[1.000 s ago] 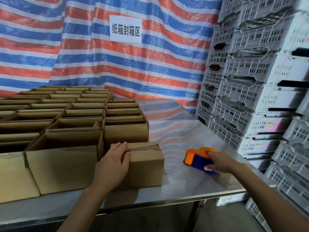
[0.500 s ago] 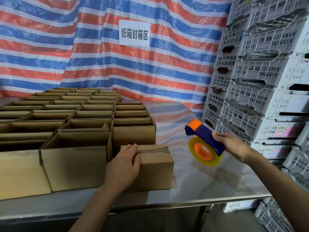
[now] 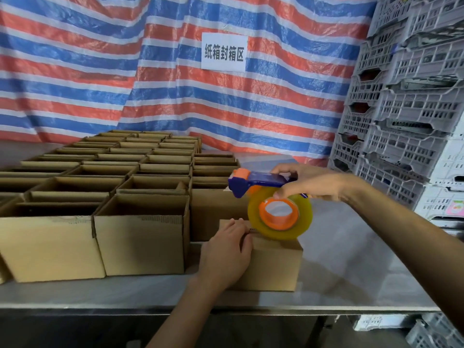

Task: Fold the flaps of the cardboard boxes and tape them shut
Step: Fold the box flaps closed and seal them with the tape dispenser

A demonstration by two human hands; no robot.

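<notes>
Left hand point(image 3: 226, 257) flat, fingers spread, pressing top of closed box point(image 3: 273, 266) at table point(image 3: 351, 277) front edge, 6 o'clock. Right hand point(image 3: 311, 183) gripping tape dispenser point(image 3: 271, 197), roll touching box top. Open boxes point(image 3: 140, 232) at 9 o'clock.

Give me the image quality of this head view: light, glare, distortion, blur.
Head view: even indoor light, soft shadows under the small box and left hand; the steel table shows dull sheen and faint tarp reflections, no harsh glare; wide-angle bending tilts the crate stack at right; right hand and tape dispenser look slightly soft.
</notes>
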